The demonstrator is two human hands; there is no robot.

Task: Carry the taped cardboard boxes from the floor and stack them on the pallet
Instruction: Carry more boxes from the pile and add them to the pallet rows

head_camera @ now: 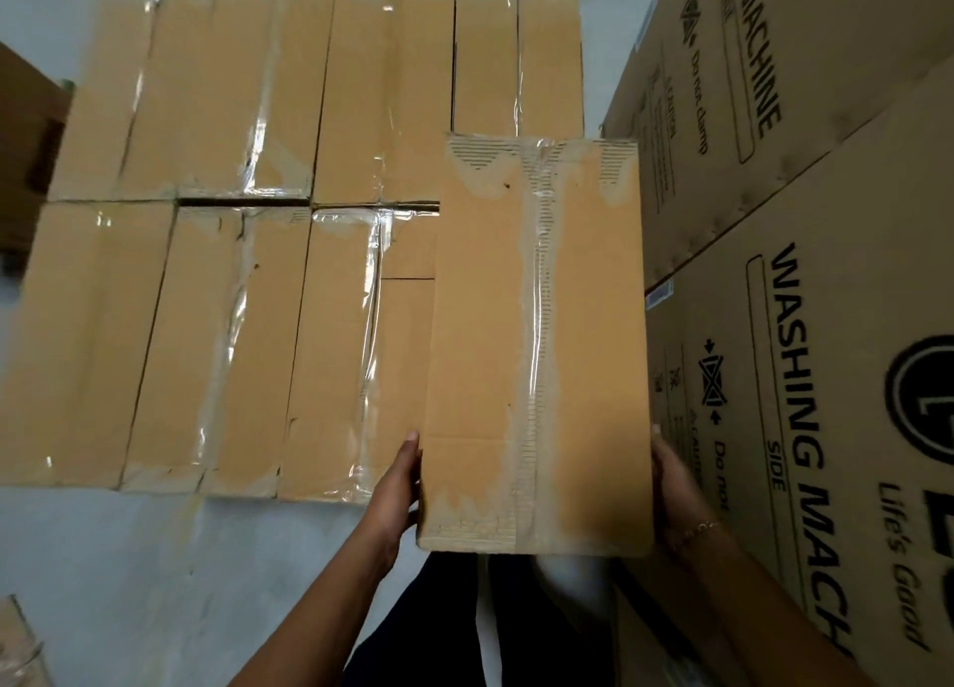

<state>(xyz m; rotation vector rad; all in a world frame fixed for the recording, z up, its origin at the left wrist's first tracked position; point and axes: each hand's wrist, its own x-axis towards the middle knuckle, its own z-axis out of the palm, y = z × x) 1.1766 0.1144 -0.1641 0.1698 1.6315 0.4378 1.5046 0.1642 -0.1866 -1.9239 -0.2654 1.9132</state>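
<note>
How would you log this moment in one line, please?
carry | both hands gripping taped box | above stacked boxes | not yet placed

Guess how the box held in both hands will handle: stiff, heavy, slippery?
The held box probably stays stiff: its faces look flat and it keeps its shape with the left hand and right hand pressing only the near end. Likely light for its size. The glossy tape strip may be slick; the bare card should grip.

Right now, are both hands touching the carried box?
Touching. Head view: left hand and right hand press the taped cardboard box's opposite sides.
</note>
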